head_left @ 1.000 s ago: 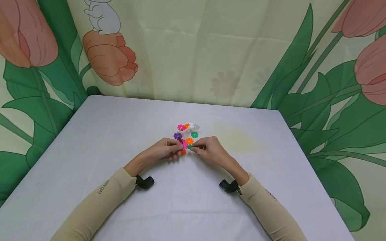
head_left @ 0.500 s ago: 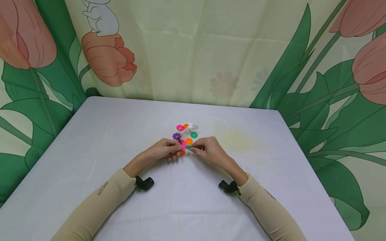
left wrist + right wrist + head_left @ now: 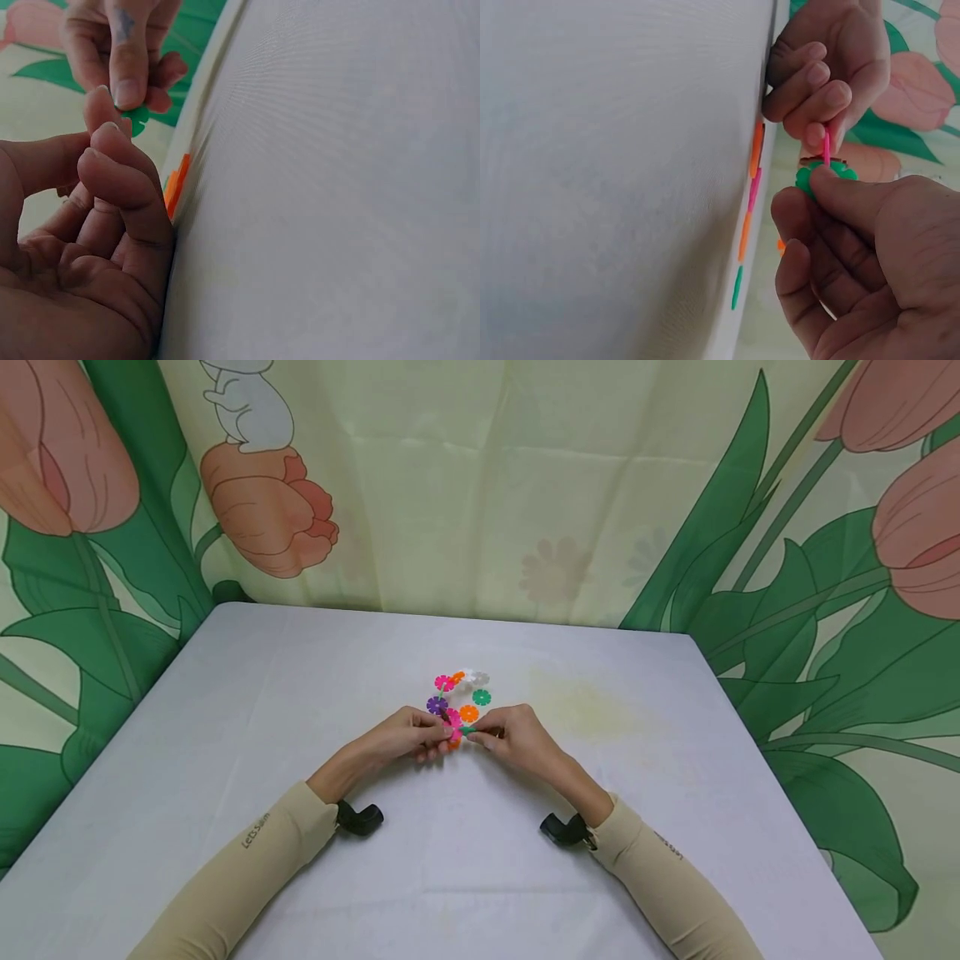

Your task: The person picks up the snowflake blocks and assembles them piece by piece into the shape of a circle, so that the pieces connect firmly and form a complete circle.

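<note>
Right hand [image 3: 517, 737]: thumb and finger pinching green disc [image 3: 844, 171]. Left hand [image 3: 405, 737], opposite: pinching pink disc [image 3: 826, 147]. Both discs lie between the hands, edges meeting, planes crosswise; whether slotted, cannot tell. Orange disc [image 3: 468, 713]: just beyond, on table [image 3: 465, 852].

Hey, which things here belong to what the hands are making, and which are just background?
Part of the job:
pink flower piece, pinched by the left hand
green flower piece, pinched by the right hand
probably the similar purple piece, orange piece and white pieces nearby

Just around:
printed backdrop
table
black wrist-worn devices
</note>
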Motion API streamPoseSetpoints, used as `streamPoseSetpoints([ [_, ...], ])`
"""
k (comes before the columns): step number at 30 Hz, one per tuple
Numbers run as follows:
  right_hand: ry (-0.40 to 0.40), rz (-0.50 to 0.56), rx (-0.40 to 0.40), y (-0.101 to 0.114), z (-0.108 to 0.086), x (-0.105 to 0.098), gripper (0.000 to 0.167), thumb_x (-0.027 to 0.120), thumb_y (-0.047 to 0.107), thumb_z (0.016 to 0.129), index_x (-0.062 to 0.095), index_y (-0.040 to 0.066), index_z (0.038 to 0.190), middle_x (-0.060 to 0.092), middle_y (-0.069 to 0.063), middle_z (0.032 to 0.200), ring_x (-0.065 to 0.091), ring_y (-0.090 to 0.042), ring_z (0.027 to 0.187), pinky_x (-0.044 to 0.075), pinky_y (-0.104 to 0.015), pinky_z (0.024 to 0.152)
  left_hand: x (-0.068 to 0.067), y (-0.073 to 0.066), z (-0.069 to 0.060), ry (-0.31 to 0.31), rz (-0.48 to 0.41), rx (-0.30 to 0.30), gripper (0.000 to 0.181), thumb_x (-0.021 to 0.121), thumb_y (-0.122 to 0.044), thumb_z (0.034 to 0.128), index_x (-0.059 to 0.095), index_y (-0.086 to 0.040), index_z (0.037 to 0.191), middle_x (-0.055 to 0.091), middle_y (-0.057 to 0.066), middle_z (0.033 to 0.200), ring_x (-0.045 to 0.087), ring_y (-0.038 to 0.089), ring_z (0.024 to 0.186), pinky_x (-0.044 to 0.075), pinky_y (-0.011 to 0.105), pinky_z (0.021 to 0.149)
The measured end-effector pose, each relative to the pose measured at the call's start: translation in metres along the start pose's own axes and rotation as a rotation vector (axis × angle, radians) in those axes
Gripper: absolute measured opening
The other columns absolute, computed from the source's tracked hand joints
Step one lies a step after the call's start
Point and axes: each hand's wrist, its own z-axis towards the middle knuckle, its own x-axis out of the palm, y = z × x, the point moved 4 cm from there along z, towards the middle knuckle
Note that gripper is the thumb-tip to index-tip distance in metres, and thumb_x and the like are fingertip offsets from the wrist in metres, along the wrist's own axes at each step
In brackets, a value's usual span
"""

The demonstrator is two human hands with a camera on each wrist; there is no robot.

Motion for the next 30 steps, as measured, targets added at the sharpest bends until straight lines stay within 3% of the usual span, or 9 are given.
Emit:
streamPoseSetpoints([
  [6,-0.023,-0.008,-0.011,0.002,-0.001,-0.001,0.007,0.081,0.011,0.093,0.084,0.004,0.096,0.081,-0.006,0.087,0.059,-0.006,0.067,0.051,-0.019,0.064,0.001,0.000,0.002,0.008,-0.014,0.015,0.026,0.063,-0.023,0.1068,0.072,0.001,0.104,0.067,-0.003,0.079,0.054,0.011,0.068,0.045,0.021,0.059],
  [12,-0.056,-0.048,-0.037,0.006,0.001,-0.003,0.006,0.080,0.012,0.094,0.084,0.007,0.094,0.080,-0.004,0.082,0.058,-0.006,0.065,0.051,-0.020,0.063,0.000,-0.001,0.001,-0.029,-0.040,0.031,0.029,0.066,-0.027,0.1056,0.072,0.001,0.108,0.067,-0.001,0.081,0.054,0.012,0.068,0.045,0.021,0.059],
  [19,-0.003,-0.066,-0.032,0.006,0.003,0.001,0.008,0.079,0.013,0.095,0.082,0.006,0.099,0.080,-0.005,0.085,0.066,-0.010,0.071,0.055,-0.020,0.067,-0.001,0.000,0.001,-0.053,-0.051,0.037,0.029,0.067,-0.029,0.1053,0.069,0.000,0.105,0.065,-0.001,0.080,0.054,0.013,0.070,0.046,0.022,0.060],
  [25,0.074,-0.075,0.055,-0.002,0.002,0.001,0.012,0.079,0.015,0.096,0.080,0.007,0.105,0.079,-0.003,0.091,0.070,-0.011,0.080,0.057,-0.022,0.074,-0.002,0.001,0.003,-0.071,-0.064,0.058,0.030,0.064,-0.028,0.1071,0.066,0.002,0.105,0.065,-0.001,0.081,0.054,0.012,0.069,0.046,0.021,0.060],
  [30,0.076,-0.062,0.150,-0.011,0.001,-0.006,0.014,0.079,0.016,0.096,0.080,0.008,0.107,0.079,-0.002,0.093,0.068,-0.010,0.079,0.056,-0.024,0.074,-0.005,0.003,0.003,-0.094,-0.078,0.078,0.024,0.060,-0.022,0.1087,0.065,0.002,0.105,0.065,-0.001,0.081,0.054,0.011,0.070,0.046,0.021,0.060],
])
